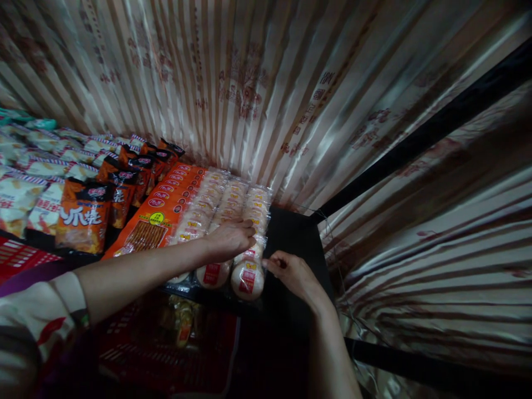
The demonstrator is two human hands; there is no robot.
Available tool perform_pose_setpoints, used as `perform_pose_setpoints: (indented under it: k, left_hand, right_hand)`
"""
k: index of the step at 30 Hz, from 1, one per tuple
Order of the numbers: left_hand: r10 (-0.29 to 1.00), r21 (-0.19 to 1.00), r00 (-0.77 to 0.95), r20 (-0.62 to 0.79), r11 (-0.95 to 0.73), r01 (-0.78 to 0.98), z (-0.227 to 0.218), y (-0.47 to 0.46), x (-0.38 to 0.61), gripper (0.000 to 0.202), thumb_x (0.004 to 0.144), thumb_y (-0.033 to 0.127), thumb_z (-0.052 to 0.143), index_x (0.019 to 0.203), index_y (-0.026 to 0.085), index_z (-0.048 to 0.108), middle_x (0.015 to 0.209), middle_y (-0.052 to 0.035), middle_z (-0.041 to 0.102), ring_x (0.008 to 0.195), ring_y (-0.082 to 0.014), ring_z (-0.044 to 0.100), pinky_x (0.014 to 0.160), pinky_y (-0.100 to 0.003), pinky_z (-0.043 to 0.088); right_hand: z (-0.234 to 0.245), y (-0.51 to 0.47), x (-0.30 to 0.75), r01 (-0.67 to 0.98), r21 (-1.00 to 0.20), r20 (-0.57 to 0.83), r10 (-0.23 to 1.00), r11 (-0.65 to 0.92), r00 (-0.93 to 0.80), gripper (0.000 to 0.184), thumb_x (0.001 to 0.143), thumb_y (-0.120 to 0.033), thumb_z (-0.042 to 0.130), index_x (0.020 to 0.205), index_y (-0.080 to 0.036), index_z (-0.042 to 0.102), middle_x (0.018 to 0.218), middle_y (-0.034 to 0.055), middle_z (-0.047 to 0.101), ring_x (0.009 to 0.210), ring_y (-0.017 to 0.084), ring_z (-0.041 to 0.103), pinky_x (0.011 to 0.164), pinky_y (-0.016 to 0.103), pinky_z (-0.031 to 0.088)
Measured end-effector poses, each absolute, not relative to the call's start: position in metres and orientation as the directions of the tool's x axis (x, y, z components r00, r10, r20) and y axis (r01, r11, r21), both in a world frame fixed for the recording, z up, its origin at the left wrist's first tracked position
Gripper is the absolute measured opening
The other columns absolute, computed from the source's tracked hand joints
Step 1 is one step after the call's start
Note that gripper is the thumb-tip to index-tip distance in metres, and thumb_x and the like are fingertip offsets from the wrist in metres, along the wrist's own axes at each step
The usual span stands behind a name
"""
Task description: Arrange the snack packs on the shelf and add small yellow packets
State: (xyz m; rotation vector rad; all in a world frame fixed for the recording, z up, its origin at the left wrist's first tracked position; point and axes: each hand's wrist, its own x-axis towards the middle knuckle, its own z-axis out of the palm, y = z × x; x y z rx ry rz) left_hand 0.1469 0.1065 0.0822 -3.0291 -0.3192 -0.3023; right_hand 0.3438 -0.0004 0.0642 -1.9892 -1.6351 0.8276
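Three rows of round, pale cakes or biscuits (247,277) in clear wrappers with red labels lie overlapped on a black shelf (293,230). My left hand (230,239) reaches across the middle row to the right-hand row, its fingers curled down on the wrappers. What lies under those fingertips is hidden. My right hand (293,274) is at the right edge of the front pack, with thumb and forefinger closed together by the wrapper. Whether they pinch the plastic is too dark to tell. Orange flat snack packets (145,230) overlap just left of the cakes.
Orange-and-black snack bags (85,219) and white snack bags (45,205) stand in rows at the left. Below the shelf are a red basket (216,354) and small gold-wrapped items (183,324). A patterned curtain (249,83) hangs behind; a black bar (415,133) slants across the right.
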Motion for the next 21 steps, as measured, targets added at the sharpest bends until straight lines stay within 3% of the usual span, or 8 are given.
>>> perform_pose_setpoints:
  k: [7, 12, 21]
  left_hand:
    - [0.241, -0.045, 0.959, 0.147, -0.967, 0.250, 0.078, 0.110, 0.149, 0.009, 0.087, 0.013, 0.057, 0.085, 0.013, 0.066, 0.090, -0.0084, 0.066, 0.093, -0.0223, 0.056, 0.078, -0.032, 0.046]
    - [0.279, 0.002, 0.950, 0.137, -0.960, 0.281, 0.077, 0.113, 0.150, 0.012, 0.086, 0.014, 0.056, 0.083, 0.013, 0.067, 0.087, -0.0076, 0.067, 0.090, -0.0217, 0.058, 0.075, -0.031, 0.046]
    - [0.299, 0.045, 0.945, 0.128, -0.954, 0.296, 0.083, 0.113, 0.150, 0.009, 0.084, 0.014, 0.058, 0.081, 0.013, 0.066, 0.085, -0.0086, 0.067, 0.083, -0.0214, 0.058, 0.074, -0.032, 0.048]
  right_hand:
    - [0.056, -0.005, 0.337, 0.614, -0.761, -0.235, 0.971, -0.211, 0.044, 0.027, 0.074, -0.047, 0.061, 0.063, -0.022, 0.060, 0.055, -0.0044, 0.055, 0.052, 0.010, 0.049, 0.051, 0.022, 0.033]
    - [0.048, -0.004, 0.335, 0.409, -0.857, -0.309, 0.948, -0.314, 0.080, 0.031, 0.071, -0.051, 0.064, 0.065, -0.021, 0.058, 0.052, -0.0043, 0.057, 0.047, 0.010, 0.054, 0.045, 0.021, 0.039]
    - [0.043, -0.003, 0.324, 0.294, -0.897, -0.298, 0.943, -0.329, 0.146, 0.040, 0.067, -0.058, 0.068, 0.066, -0.019, 0.058, 0.053, -0.0035, 0.060, 0.046, 0.011, 0.059, 0.044, 0.021, 0.048]
